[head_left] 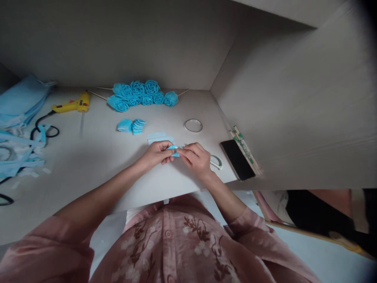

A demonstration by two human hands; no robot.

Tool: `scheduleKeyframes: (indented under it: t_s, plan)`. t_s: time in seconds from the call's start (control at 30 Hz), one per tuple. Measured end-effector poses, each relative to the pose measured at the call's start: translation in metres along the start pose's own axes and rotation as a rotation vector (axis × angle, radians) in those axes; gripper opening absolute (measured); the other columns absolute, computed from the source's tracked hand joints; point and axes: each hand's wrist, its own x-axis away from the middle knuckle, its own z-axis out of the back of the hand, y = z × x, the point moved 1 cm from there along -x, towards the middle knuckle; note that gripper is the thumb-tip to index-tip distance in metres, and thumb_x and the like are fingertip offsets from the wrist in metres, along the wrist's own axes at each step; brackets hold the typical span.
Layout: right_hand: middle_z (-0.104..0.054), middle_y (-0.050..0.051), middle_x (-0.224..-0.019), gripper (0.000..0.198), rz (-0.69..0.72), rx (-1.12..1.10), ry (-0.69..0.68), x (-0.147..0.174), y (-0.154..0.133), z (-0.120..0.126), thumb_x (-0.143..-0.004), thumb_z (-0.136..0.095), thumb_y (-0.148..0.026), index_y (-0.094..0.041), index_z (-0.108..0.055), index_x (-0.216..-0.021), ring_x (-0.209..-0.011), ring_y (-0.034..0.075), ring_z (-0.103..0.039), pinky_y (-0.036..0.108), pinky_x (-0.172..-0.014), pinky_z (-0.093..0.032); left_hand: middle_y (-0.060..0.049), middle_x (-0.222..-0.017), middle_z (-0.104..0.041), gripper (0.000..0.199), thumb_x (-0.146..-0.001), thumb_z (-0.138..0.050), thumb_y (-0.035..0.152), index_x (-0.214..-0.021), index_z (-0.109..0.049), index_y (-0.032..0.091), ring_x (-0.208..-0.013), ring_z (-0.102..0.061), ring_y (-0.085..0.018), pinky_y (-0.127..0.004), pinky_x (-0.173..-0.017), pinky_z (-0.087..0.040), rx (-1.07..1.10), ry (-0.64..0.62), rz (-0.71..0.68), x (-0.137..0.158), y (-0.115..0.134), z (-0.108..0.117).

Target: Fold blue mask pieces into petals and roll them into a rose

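Observation:
Between my two hands is a small piece of light blue fabric (176,154), partly hidden by the fingers. My left hand (161,152) pinches it from the left. My right hand (196,158) has thumb and forefinger closed at its right edge. Behind the left fingers lies a flat pale blue strip (157,137) on the table. A white scissors-like handle (216,161) shows beyond my right hand, which covers its middle. Farther back are two little stacks of cut blue pieces (138,126). Several blue fabric roses (137,89), some on thin sticks, are piled along the rear wall.
A yellow glue gun (72,105) with a black cord rests at the back left. Blue face masks (25,98) and scraps (20,153) crowd the left side. A round ring-shaped object (193,125), a phone (238,160) and wrapped sticks (246,148) lie to the right, beside a wall.

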Motion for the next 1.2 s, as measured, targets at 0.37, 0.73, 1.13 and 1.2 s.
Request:
scheduleKeyframes:
  t_s: [0.37, 0.73, 1.13, 1.2]
  plan:
    - [-0.069, 0.003, -0.078, 0.019, -0.063, -0.045, -0.095, 0.003, 0.003, -0.002, -0.094, -0.055, -0.019, -0.023, -0.074, -0.091, -0.073, 0.014, -0.060, 0.026, -0.064, -0.048, 0.001, -0.064, -0.063, 0.027, -0.076, -0.070, 0.040, -0.078, -0.059, 0.016, -0.050, -0.052, -0.006, -0.018, -0.044, -0.035, 0.075, -0.039, -0.007, 0.000, -0.001, 0.000]
    - [-0.068, 0.006, -0.092, 0.031, -0.114, -0.134, -0.408, -0.010, 0.002, 0.016, -0.090, -0.055, -0.020, -0.022, -0.071, -0.117, -0.083, 0.019, -0.059, 0.031, -0.067, -0.048, 0.001, -0.063, -0.062, 0.022, -0.076, -0.065, 0.036, -0.075, -0.058, 0.015, -0.047, -0.051, -0.006, -0.018, -0.041, -0.033, 0.040, 0.056, 0.030, -0.002, -0.002, 0.002]
    - [-0.067, 0.001, -0.090, 0.038, -0.599, -0.646, -0.464, -0.017, 0.005, 0.013, -0.088, -0.058, -0.020, -0.022, -0.063, -0.125, -0.079, 0.012, -0.061, 0.029, -0.080, -0.050, 0.002, -0.059, -0.057, 0.027, -0.078, -0.065, 0.042, -0.072, -0.059, 0.017, -0.053, -0.049, -0.008, -0.020, -0.048, -0.035, -0.205, -0.048, -0.070, 0.002, 0.002, 0.000]
    - [-0.066, 0.000, -0.089, 0.037, -0.667, -0.702, -0.407, -0.015, 0.003, 0.010, -0.086, -0.059, -0.020, -0.022, -0.063, -0.123, -0.078, 0.012, -0.061, 0.029, -0.080, -0.050, 0.001, -0.062, -0.058, 0.029, -0.080, -0.063, 0.045, -0.075, -0.059, 0.017, -0.052, -0.049, -0.008, -0.021, -0.049, -0.035, -0.113, -0.032, -0.068, 0.002, 0.002, 0.001]
